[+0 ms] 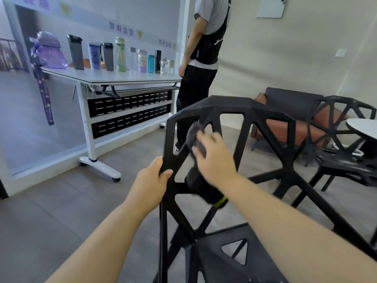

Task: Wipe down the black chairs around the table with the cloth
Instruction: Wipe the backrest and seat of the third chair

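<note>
Now my right hand (pixel 214 160) pinches the cloth (pixel 194 133) against the chair (pixel 290 144) back, top rail (pixel 230 103) at twelve o'clock; left hand (pixel 154 177) grips its nine-o'clock edge.

Motion blurs the right hand (pixel 214 158), which covers the cloth (pixel 194 131).

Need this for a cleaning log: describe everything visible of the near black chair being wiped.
The chair is black, seemingly hard plastic, its backrest and seat built of angular struts with triangular and trapezoid openings. It stands upright on the grey floor, seat toward the camera. The left hand grips the backrest's left edge; the right hand holds a dark grey cloth against an inner strut.
</note>
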Action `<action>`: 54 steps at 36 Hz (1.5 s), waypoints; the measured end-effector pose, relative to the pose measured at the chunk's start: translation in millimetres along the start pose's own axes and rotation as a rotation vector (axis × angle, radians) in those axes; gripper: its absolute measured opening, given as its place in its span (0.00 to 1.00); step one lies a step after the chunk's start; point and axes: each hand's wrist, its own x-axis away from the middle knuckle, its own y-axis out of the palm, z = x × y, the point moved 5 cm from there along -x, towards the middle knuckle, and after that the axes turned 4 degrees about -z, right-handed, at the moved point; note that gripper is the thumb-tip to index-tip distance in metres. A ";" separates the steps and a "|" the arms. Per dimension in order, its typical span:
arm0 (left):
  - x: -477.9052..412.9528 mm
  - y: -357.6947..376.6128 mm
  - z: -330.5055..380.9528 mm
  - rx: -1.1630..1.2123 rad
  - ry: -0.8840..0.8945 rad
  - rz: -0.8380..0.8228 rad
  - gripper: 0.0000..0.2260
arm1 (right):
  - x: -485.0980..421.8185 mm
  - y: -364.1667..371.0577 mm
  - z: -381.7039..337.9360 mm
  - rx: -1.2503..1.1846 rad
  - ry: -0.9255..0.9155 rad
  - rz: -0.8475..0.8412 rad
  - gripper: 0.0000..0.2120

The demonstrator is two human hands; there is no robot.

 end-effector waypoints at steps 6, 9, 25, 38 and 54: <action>5.3 -7.5 -5.6 -0.071 0.024 -0.095 0.16 | 33.1 22.0 -12.9 0.071 -0.299 -0.132 0.20; 6.3 -7.3 -5.8 -0.104 0.028 -0.109 0.16 | -3.8 -4.5 -1.6 0.083 -0.116 0.109 0.19; 1.9 -10.1 -4.5 -0.136 0.006 -0.088 0.07 | 46.5 33.8 -21.7 0.021 -0.284 -0.167 0.20; 13.7 -13.0 -16.2 0.191 -0.057 -0.072 0.13 | -76.1 -48.3 -30.2 0.103 -0.081 0.182 0.19; 37.2 -11.8 -35.4 0.082 -0.079 -0.172 0.16 | -5.6 -6.2 -53.6 0.109 -0.425 0.059 0.19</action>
